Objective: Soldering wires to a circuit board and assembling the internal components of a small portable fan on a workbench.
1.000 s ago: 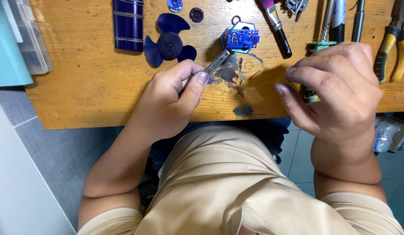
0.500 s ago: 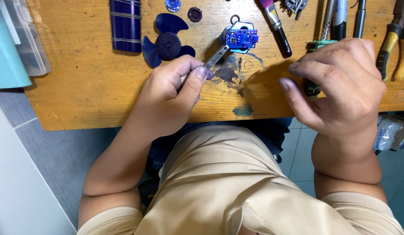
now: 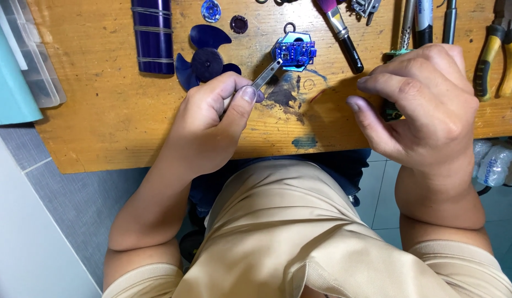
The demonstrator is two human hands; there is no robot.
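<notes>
My left hand point(image 3: 211, 113) pinches metal tweezers point(image 3: 267, 75) between thumb and fingers. Their tip points up-right and ends just short of a small blue circuit board point(image 3: 295, 52) on the wooden table point(image 3: 101, 127). My right hand point(image 3: 427, 105) hovers at the table's right with its fingers loosely curled and apart, and nothing sits between thumb and forefinger. It lies over a green-collared tool point(image 3: 398, 54), whose handle is mostly hidden beneath the palm.
A dark blue fan blade point(image 3: 206, 60), a dark blue cylinder point(image 3: 152, 36) and two small round parts point(image 3: 239, 23) lie at the back. A pen-like tool point(image 3: 341, 30), yellow-handled pliers point(image 3: 499, 55) and a clear plastic box point(image 3: 38, 60) are also on the table. The table's front edge is close to my lap.
My left hand has shifted the tweezers slightly, with the tip still by the circuit board. The right hand's fingers have spread a little and it stays over the green-collared tool.
</notes>
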